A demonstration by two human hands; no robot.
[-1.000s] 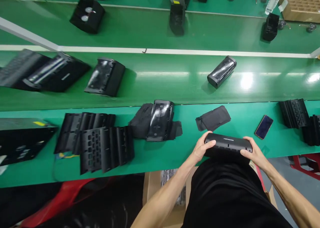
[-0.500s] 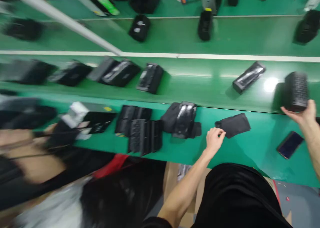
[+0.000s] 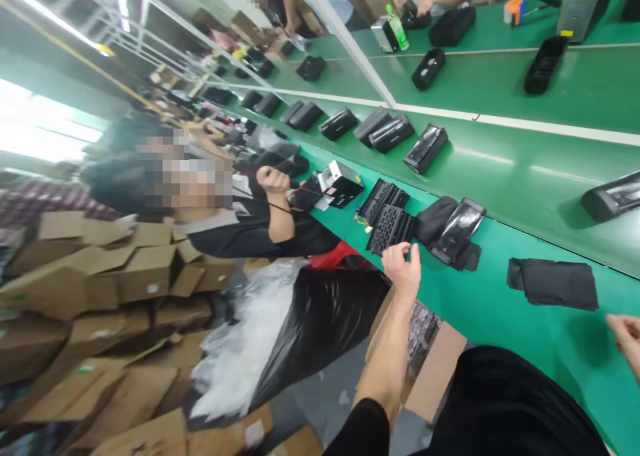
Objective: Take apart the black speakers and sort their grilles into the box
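My left hand (image 3: 401,269) is at the near end of a cluster of black plastic housings (image 3: 393,228) on the green bench. Its thumb stands apart from the bent fingers and nothing shows in its grasp; whether the fingertips touch the housings I cannot tell. To its right lie a black panel with a glossy window (image 3: 459,229) and dark cloth-like pieces (image 3: 435,217). Part of my right hand (image 3: 626,339) enters at the right edge, fingers stretched out with nothing visible in them. Nearest to it is a flat stack of black fabric pieces (image 3: 560,283).
Black speaker-like units (image 3: 426,148) stand along the green conveyor (image 3: 480,176) behind the bench. At left, a co-worker's raised hand (image 3: 273,179) is beside a white-and-black box (image 3: 341,183). Below are a black plastic bag (image 3: 325,323) and cardboard boxes (image 3: 145,276).
The view has swung left. My left hand has left the black fabric pieces for the plastic housings. My right hand has come away from the black perforated unit at the conveyor.
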